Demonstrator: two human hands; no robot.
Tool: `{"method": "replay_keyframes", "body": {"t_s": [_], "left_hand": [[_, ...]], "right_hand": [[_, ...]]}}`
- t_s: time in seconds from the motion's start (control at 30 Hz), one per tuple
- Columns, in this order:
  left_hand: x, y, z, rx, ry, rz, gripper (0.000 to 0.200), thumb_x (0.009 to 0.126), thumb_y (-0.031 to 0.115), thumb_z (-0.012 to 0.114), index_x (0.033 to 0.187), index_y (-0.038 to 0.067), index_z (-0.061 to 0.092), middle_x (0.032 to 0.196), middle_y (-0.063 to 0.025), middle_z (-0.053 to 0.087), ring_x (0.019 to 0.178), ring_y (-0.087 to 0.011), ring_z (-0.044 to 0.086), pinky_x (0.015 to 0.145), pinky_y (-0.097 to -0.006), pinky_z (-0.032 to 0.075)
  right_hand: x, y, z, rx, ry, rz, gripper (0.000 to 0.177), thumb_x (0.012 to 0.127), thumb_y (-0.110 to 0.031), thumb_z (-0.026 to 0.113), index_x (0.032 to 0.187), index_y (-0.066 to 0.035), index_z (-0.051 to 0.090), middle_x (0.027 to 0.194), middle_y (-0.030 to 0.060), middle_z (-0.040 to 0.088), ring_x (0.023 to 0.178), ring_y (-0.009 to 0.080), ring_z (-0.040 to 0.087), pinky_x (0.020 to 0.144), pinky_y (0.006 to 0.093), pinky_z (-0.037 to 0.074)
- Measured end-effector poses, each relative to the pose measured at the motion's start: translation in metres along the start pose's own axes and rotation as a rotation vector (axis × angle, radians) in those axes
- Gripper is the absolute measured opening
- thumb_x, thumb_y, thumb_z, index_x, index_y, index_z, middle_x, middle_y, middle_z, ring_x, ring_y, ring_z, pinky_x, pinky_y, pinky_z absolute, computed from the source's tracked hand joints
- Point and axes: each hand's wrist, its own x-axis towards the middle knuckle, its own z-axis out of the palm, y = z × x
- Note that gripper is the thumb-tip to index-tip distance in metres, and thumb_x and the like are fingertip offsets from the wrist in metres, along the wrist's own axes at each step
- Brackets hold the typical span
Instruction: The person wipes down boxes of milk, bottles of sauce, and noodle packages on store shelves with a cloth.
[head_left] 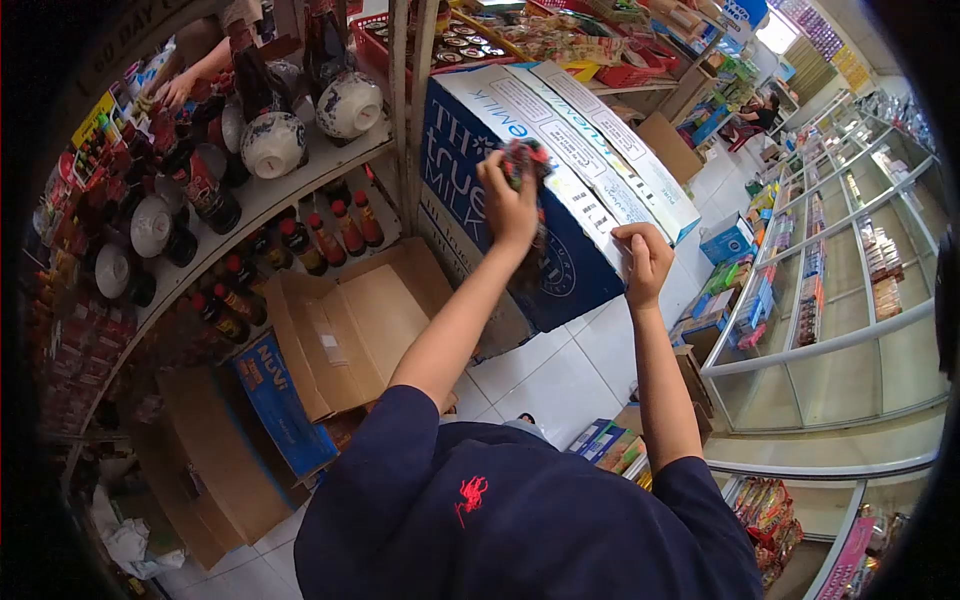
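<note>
A large blue and white milk carton (470,150), printed "TH true MILK", stands in front of me at the end of the shelves. My left hand (512,205) is closed around a bunched dark cloth (528,162) with red and green patches, held against the carton's upper edge. Some dark material hangs below that hand, over the blue side; its shape is blurred. My right hand (645,258) has its fingers bent on the near right edge of the carton's top, touching it.
Shelves on the left carry dark bottles and patterned bowls (273,145), with sauce bottles (325,238) below. Opened brown boxes (370,315) stand beneath. A glass display case (830,330) lines the right side. Red baskets (375,45) of goods sit behind the carton. Another person (755,115) sits far back.
</note>
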Motion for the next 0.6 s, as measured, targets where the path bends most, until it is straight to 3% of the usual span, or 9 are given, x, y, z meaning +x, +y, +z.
{"method": "replay_keyframes", "body": {"t_s": [0.1, 0.2, 0.3, 0.4, 0.5, 0.6], "left_hand": [[0.019, -0.042, -0.003, 0.031, 0.167, -0.143, 0.047, 0.086, 0.041, 0.046, 0.111, 0.003, 0.037, 0.104, -0.0178, 0.043, 0.096, -0.0348, 0.047, 0.081, -0.0395, 0.038], [-0.011, -0.091, -0.007, 0.099, 0.172, -0.392, 0.046, 0.088, 0.036, 0.043, 0.115, 0.000, 0.035, 0.111, -0.0203, 0.042, 0.100, -0.0352, 0.045, 0.084, -0.0394, 0.036], [-0.088, -0.060, -0.001, 0.033, 0.096, -0.459, 0.042, 0.088, 0.030, 0.046, 0.116, 0.001, 0.033, 0.111, -0.0200, 0.041, 0.102, -0.0342, 0.042, 0.088, -0.0385, 0.033], [-0.146, -0.008, 0.005, -0.098, -0.094, -0.215, 0.043, 0.085, 0.027, 0.052, 0.114, 0.001, 0.033, 0.107, -0.0169, 0.040, 0.100, -0.0323, 0.041, 0.088, -0.0382, 0.032], [-0.123, 0.040, 0.005, -0.159, -0.216, 0.033, 0.040, 0.082, 0.024, 0.057, 0.108, 0.002, 0.037, 0.102, -0.0160, 0.040, 0.097, -0.0308, 0.042, 0.085, -0.0374, 0.034], [-0.080, 0.049, 0.014, -0.182, -0.091, 0.079, 0.036, 0.080, 0.026, 0.060, 0.101, 0.003, 0.041, 0.097, -0.0149, 0.043, 0.090, -0.0287, 0.047, 0.079, -0.0350, 0.038]], "right_hand": [[0.001, -0.003, 0.000, 0.002, 0.010, -0.009, 0.024, 0.076, -0.016, 0.044, 0.070, 0.002, 0.059, 0.069, 0.0126, 0.058, 0.065, 0.0218, 0.054, 0.062, 0.0290, 0.041], [0.000, -0.005, -0.001, -0.009, 0.009, -0.024, 0.024, 0.076, -0.015, 0.044, 0.070, 0.002, 0.059, 0.069, 0.0126, 0.058, 0.065, 0.0218, 0.054, 0.062, 0.0291, 0.041], [0.001, 0.001, -0.001, -0.003, 0.010, -0.018, 0.023, 0.076, -0.014, 0.043, 0.070, 0.002, 0.059, 0.068, 0.0125, 0.058, 0.065, 0.0215, 0.054, 0.062, 0.0289, 0.041], [-0.001, -0.001, 0.000, 0.019, 0.016, -0.001, 0.022, 0.075, -0.013, 0.043, 0.070, 0.002, 0.059, 0.068, 0.0126, 0.058, 0.062, 0.0215, 0.054, 0.060, 0.0289, 0.041], [0.001, -0.005, 0.002, 0.036, 0.045, -0.020, 0.022, 0.075, -0.012, 0.044, 0.070, 0.002, 0.059, 0.066, 0.0126, 0.057, 0.058, 0.0212, 0.053, 0.057, 0.0290, 0.041], [0.001, -0.007, -0.001, -0.022, 0.036, -0.014, 0.021, 0.075, -0.011, 0.044, 0.070, 0.002, 0.059, 0.063, 0.0118, 0.056, 0.058, 0.0193, 0.053, 0.055, 0.0284, 0.041]]}}
